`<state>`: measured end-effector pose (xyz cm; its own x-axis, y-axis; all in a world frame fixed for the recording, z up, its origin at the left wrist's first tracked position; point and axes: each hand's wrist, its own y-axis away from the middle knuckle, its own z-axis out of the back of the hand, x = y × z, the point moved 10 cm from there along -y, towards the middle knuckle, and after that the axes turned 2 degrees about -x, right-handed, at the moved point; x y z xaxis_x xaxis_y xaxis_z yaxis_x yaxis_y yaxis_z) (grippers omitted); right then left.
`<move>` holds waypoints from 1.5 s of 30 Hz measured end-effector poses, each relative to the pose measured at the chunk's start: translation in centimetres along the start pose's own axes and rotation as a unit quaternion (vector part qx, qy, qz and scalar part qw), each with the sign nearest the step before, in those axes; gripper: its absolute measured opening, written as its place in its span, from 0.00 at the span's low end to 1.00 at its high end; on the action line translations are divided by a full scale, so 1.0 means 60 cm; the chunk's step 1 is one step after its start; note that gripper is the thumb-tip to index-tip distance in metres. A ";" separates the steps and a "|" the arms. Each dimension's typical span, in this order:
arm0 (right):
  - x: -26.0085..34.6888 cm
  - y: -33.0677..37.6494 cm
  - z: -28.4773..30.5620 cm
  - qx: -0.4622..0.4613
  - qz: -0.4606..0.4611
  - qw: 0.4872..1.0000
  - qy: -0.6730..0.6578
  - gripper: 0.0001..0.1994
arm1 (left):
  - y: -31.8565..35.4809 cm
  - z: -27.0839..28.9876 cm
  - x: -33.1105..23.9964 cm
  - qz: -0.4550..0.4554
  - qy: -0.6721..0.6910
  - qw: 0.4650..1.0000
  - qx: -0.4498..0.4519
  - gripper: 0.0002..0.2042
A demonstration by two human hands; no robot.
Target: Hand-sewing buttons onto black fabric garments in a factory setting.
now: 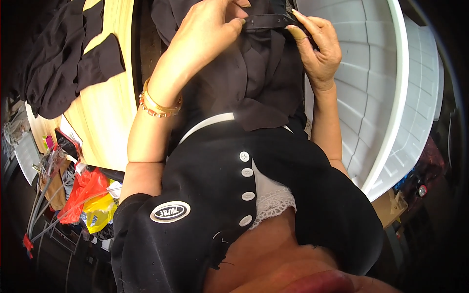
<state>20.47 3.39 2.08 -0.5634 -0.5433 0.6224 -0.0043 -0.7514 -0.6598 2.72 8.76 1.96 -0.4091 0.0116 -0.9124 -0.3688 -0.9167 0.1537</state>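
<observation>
A thin black garment (259, 73) hangs over my lap, its folds draped toward my waist. Along its upper part runs a narrow black fabric band (266, 21), stretched between my two hands at the top of the view. My left hand (207, 27) pinches the band's left end between thumb and fingers; its fingertips are partly cut off by the upper edge. On the other side, my right hand (320, 46) grips the band between thumb and index finger. Small pale specks or stitches show on the band; they are too small to make out.
To my left, more black garments (73, 63) lie on a pale wooden table (110, 134). A large white plastic tub (364, 63) stands close to my right arm. Red (88, 188) and yellow plastic bags (100, 212) are at the lower left, with a cardboard box (391, 207) at the lower right.
</observation>
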 end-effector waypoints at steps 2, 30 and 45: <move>0.008 0.004 -0.018 0.038 -0.015 0.999 0.010 0.15 | 0.005 0.000 0.007 0.023 0.002 1.000 -0.002 0.10; 0.021 0.015 -0.052 0.069 0.029 0.996 0.043 0.16 | -0.005 -0.030 0.029 -0.247 0.374 0.887 0.114 0.12; 0.019 -0.010 0.004 0.000 -0.048 0.998 -0.031 0.11 | 0.006 0.000 -0.100 -0.237 -0.020 0.971 0.015 0.09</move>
<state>20.03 3.13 3.25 -0.5084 -0.4907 0.7076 -0.0556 -0.8014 -0.5956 5.07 8.35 7.51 -0.2187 0.4454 -0.8682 -0.5472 -0.7927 -0.2689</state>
